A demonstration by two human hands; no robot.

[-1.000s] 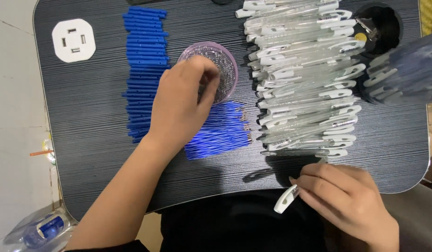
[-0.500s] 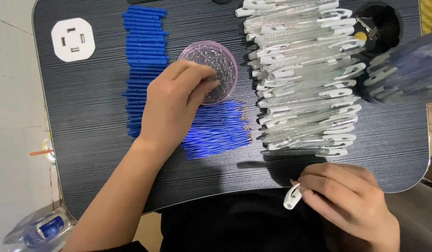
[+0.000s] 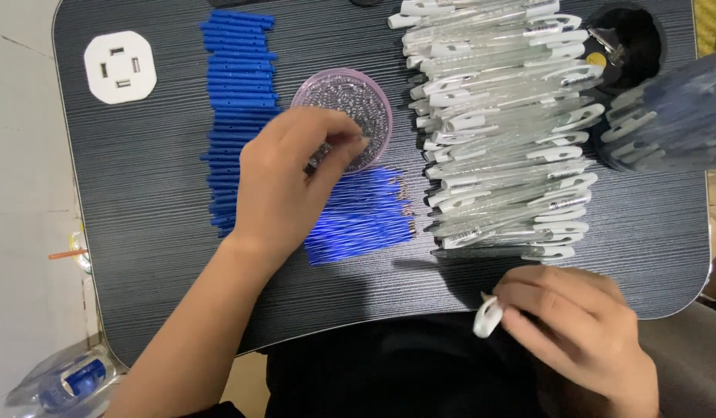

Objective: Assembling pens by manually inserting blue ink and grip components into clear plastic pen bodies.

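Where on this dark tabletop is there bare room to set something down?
Bare: tabletop left of the blue grips, below the white socket plate; also the strip right of the clear pen barrels. The centre, around the pink dish, is crowded.

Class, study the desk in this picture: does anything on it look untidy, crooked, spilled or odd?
Nothing is spilled or broken. The clear pen barrels lie in a loose, uneven pile, some slanted across others, while the blue grips form a neat column. The left hand reaches into the pink dish; the right hand holds a white clip.
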